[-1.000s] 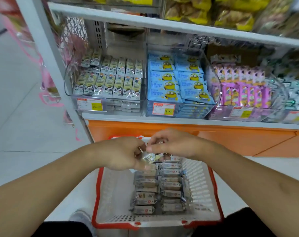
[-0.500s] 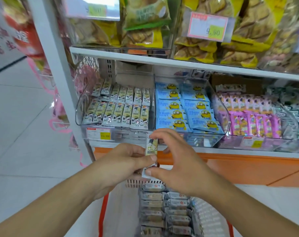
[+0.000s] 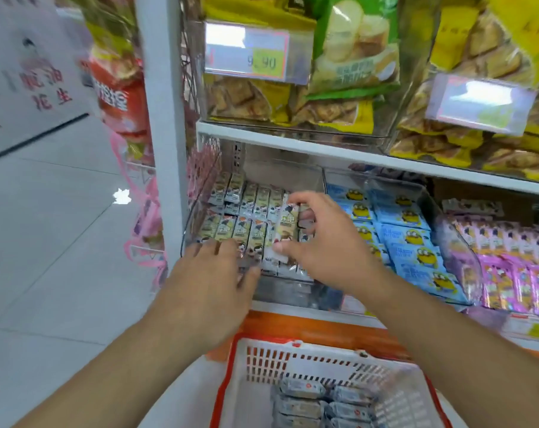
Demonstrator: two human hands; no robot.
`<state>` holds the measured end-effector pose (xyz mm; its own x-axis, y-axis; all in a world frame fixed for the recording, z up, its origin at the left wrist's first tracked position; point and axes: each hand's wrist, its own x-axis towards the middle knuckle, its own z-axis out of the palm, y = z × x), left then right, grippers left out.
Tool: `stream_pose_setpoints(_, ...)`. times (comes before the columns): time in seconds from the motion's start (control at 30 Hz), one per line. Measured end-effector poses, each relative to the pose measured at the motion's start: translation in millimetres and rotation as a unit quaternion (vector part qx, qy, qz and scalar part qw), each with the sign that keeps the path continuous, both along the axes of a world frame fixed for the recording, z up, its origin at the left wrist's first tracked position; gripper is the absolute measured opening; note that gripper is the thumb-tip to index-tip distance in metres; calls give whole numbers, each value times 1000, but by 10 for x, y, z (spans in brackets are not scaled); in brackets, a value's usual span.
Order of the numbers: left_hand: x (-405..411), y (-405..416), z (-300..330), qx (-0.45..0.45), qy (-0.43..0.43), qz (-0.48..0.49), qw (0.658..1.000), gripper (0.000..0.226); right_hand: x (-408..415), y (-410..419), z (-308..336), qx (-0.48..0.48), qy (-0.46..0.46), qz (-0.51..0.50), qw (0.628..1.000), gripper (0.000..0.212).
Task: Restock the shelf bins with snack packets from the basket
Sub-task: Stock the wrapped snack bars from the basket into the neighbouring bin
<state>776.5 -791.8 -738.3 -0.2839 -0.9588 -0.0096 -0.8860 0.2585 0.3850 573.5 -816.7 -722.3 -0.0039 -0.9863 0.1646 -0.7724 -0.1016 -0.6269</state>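
Setting the packet [image 3: 288,225] into the clear bin [image 3: 200,211] at the left end of the lower shelf [image 3: 385,163] is the step in hand, and it looks close to done: the right hand [image 3: 323,242] pinches the packet by its two ends, thumb at the near end and fingers at the far end, holding it just over the rows already laid there. The left hand [image 3: 212,282] has its fingers spread and straight at the bin's front edge, gripping nothing and probably steadying the bin. To do this well, lower the packet in line with its neighbours, face up and long side parallel to theirs, into the gap near the right of the front row, then let go only once it lies flat. The remaining stock [image 3: 311,400] lies in the red-rimmed basket [image 3: 292,359] below, so more trips are likely needed.
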Motion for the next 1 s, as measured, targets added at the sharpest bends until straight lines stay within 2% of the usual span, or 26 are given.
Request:
stream_pose_setpoints(0.03,60,-61,-18,15,-42,17,999,55,48,-238,-2,17,-3,-1,1000,76)
stream_pose_setpoints(0.1,148,-152,-50,41,-69,30,996,60,143,-697,-53,36,34,-1,999,83)
stream_pose_setpoints(0.17,193,-211,-58,43,-60,32,997,61,210,-1082,-112,41,74,10,996,87)
stream_pose_setpoints(0.27,224,-273,-37,52,-32,40,997,57,286,-1457,-124,71,77,5,995,87)
stream_pose_setpoints(0.33,223,-285,-7,62,-9,43,997,55,324,-1608,-132,92,85,1,992,82)
stream_pose_setpoints(0.43,202,-271,-4,67,-1,32,997,48,371,-1713,-172,106,83,2,991,63)
stream_pose_setpoints(0.5,183,-260,-14,67,0,31,997,50,374,-1706,-194,107,85,5,991,59)
stream_pose_setpoints(0.6,186,-241,-24,62,-5,34,998,54,353,-1591,-211,96,69,14,993,62)
stream_pose_setpoints(0.73,173,-200,-30,20,24,30,999,55,281,-1194,-196,31,28,17,999,65)
stream_pose_setpoints(0.87,48,-88,-13,-33,96,-23,995,41,164,-483,-84,-26,-7,62,998,35)
stream_pose_setpoints(0.93,-36,8,-6,-7,114,-71,991,35,61,-54,-27,-34,-19,86,996,22)
stream_pose_setpoints(1.0,-123,111,-71,44,103,-108,988,34,-69,369,-43,0,-42,104,994,17)
